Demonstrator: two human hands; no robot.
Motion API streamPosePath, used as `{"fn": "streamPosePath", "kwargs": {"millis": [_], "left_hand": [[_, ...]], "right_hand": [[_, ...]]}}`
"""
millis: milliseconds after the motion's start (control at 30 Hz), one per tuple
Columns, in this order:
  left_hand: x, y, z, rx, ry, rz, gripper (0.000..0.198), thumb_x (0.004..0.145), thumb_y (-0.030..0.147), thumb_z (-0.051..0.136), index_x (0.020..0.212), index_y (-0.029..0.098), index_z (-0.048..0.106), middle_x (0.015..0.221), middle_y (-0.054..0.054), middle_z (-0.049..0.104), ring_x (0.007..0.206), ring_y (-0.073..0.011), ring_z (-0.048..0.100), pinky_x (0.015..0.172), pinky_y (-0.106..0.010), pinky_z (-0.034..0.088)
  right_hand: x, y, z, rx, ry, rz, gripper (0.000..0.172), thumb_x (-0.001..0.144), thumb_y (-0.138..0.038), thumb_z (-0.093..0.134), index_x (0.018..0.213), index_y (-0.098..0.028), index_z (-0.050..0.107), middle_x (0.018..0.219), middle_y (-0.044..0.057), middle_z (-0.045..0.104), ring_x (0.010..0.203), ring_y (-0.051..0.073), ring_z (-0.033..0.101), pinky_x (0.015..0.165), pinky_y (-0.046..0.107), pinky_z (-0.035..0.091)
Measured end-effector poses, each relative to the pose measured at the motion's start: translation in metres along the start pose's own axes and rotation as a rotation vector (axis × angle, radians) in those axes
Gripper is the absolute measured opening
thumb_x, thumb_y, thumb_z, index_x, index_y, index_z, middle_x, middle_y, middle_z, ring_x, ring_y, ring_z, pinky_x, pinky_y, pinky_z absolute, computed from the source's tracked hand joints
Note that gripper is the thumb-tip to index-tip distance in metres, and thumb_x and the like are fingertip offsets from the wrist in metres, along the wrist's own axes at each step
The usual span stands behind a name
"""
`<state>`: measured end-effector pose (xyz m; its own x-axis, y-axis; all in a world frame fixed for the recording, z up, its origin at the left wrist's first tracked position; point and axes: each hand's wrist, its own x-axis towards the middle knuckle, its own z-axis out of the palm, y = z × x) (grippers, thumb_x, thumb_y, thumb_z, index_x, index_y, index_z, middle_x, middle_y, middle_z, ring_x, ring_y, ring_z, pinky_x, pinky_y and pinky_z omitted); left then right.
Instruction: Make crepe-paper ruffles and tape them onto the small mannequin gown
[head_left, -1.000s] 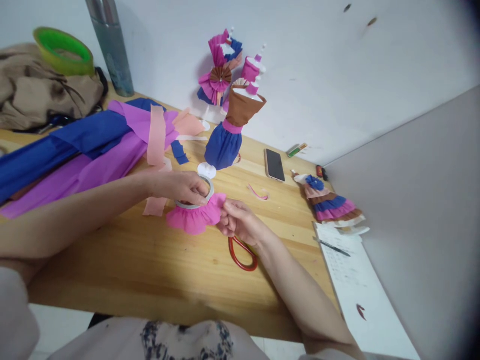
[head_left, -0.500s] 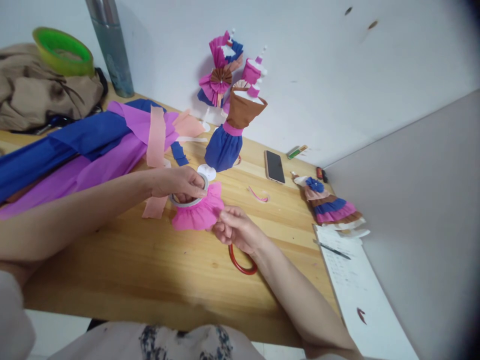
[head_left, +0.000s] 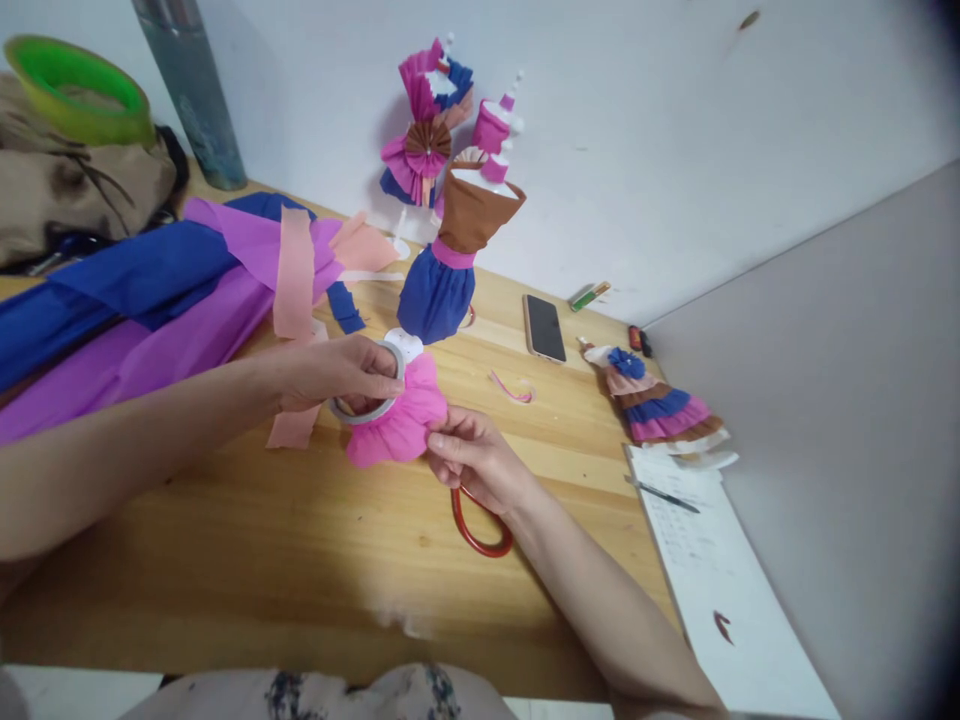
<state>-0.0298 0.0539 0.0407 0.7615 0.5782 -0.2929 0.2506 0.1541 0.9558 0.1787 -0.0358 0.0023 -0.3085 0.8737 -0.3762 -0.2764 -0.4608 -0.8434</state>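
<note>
My left hand point(head_left: 339, 375) is closed around a grey-white ring that looks like a roll of tape point(head_left: 384, 408), with the fingers reaching through its middle. A gathered strip of pink crepe paper point(head_left: 401, 418) fans out from the ring's right and lower side. My right hand point(head_left: 478, 458) pinches the outer right edge of this pink crepe paper between thumb and fingers. Just below the right hand lies a red looped handle point(head_left: 480, 545), likely of scissors; the rest of it is hidden beneath the hand.
Blue and purple crepe paper point(head_left: 150, 265) and peach strips point(head_left: 294, 270) lie at left. Behind stand small mannequins in paper dresses point(head_left: 439, 290). A phone point(head_left: 545, 328), a tiered paper dress point(head_left: 664, 405) and a paper sheet with a pen point(head_left: 667, 497) are at right. A bottle point(head_left: 199, 110) stands back left.
The view has shifted slightly, so most things sit further left. The outer edge of the pink crepe paper looks rounder and more spread near my right hand. Both hands keep their holds.
</note>
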Motion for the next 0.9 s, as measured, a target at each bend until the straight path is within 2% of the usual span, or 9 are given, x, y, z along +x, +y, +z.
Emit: {"fn": "streamPosePath", "kwargs": {"millis": [133, 267, 400, 600, 800, 900], "left_hand": [[0.000, 0.001, 0.001, -0.031, 0.004, 0.038, 0.034, 0.074, 0.036, 0.070, 0.061, 0.017, 0.045, 0.054, 0.006, 0.040, 0.048, -0.0053, 0.033, 0.048, -0.020, 0.024], [0.001, -0.001, 0.004, -0.062, 0.016, 0.056, 0.033, 0.072, 0.034, 0.073, 0.061, 0.016, 0.048, 0.055, 0.004, 0.046, 0.051, -0.0064, 0.040, 0.051, -0.020, 0.031], [0.002, -0.002, 0.006, -0.035, 0.042, 0.051, 0.032, 0.071, 0.033, 0.073, 0.060, 0.016, 0.049, 0.055, 0.004, 0.048, 0.051, -0.0067, 0.040, 0.051, -0.020, 0.030], [0.002, -0.001, 0.005, 0.068, 0.084, 0.066, 0.031, 0.072, 0.037, 0.068, 0.060, 0.016, 0.049, 0.055, 0.004, 0.045, 0.052, -0.0065, 0.038, 0.051, -0.020, 0.028], [0.002, 0.004, 0.007, 0.203, 0.121, 0.079, 0.028, 0.071, 0.036, 0.061, 0.056, 0.018, 0.046, 0.054, 0.003, 0.044, 0.051, -0.0079, 0.038, 0.051, -0.022, 0.028], [0.001, 0.005, 0.010, 0.223, 0.134, 0.098, 0.028, 0.071, 0.037, 0.060, 0.057, 0.018, 0.045, 0.054, 0.003, 0.044, 0.052, -0.0083, 0.039, 0.050, -0.022, 0.028]], "right_hand": [[0.000, -0.003, 0.000, 0.034, 0.080, -0.007, 0.035, 0.061, -0.038, 0.087, 0.071, -0.017, 0.060, 0.047, -0.007, 0.055, 0.035, 0.006, 0.048, 0.033, 0.014, 0.026], [0.001, -0.003, 0.001, 0.059, 0.055, 0.008, 0.035, 0.060, -0.038, 0.087, 0.074, -0.018, 0.062, 0.049, -0.007, 0.056, 0.036, 0.007, 0.049, 0.032, 0.016, 0.025], [-0.001, -0.004, 0.002, 0.033, 0.076, -0.062, 0.034, 0.063, -0.039, 0.086, 0.068, -0.016, 0.062, 0.045, -0.007, 0.051, 0.035, 0.004, 0.041, 0.035, 0.017, 0.023], [-0.003, -0.010, 0.001, -0.012, 0.112, -0.130, 0.035, 0.063, -0.041, 0.086, 0.062, -0.015, 0.063, 0.055, -0.002, 0.063, 0.036, 0.002, 0.038, 0.037, 0.019, 0.018], [-0.004, -0.014, -0.001, -0.062, 0.107, -0.199, 0.035, 0.070, -0.041, 0.082, 0.060, -0.016, 0.061, 0.051, -0.004, 0.055, 0.038, 0.002, 0.034, 0.040, 0.020, 0.017], [-0.003, -0.013, -0.003, -0.110, 0.137, -0.206, 0.036, 0.071, -0.045, 0.081, 0.066, -0.017, 0.059, 0.048, -0.006, 0.051, 0.039, 0.004, 0.035, 0.040, 0.020, 0.018]]}}
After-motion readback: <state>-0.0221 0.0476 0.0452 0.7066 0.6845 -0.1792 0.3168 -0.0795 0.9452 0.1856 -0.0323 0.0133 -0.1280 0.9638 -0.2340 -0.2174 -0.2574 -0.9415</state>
